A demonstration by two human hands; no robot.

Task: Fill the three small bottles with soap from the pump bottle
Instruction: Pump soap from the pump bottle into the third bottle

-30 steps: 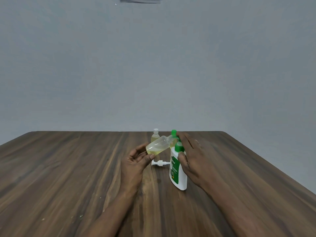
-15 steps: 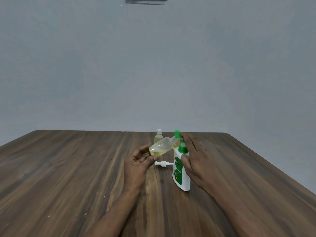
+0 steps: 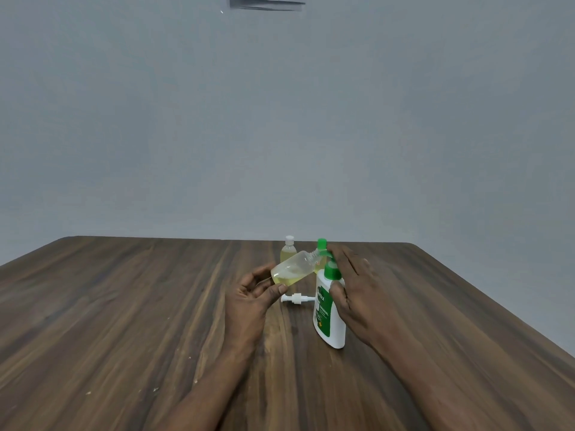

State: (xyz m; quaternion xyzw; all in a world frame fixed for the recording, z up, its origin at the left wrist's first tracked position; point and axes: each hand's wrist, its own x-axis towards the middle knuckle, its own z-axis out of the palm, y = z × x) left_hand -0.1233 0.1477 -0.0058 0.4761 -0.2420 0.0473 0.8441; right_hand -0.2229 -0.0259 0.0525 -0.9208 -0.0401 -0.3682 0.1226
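Note:
My left hand [image 3: 250, 295] holds a small clear bottle [image 3: 294, 269] tilted, its open neck up against the green nozzle of the pump bottle [image 3: 329, 312]; yellow soap lies in its lower end. My right hand [image 3: 353, 290] rests over the white pump bottle's green pump head, fingers straight, thumb against the bottle's side. Behind stand a small bottle with a white cap [image 3: 288, 251], holding yellow soap, and a green-capped small bottle [image 3: 321, 248], partly hidden by the held bottle and my right hand. A white spray cap [image 3: 297, 298] lies on the table.
The wooden table [image 3: 124, 321] stretches wide to the left and right of the bottles. Its far edge lies just behind the small bottles, against a plain grey wall. A few pale crumbs [image 3: 155, 389] dot the near left.
Nothing has clearly changed in the hands or bottles; only the view has shifted slightly.

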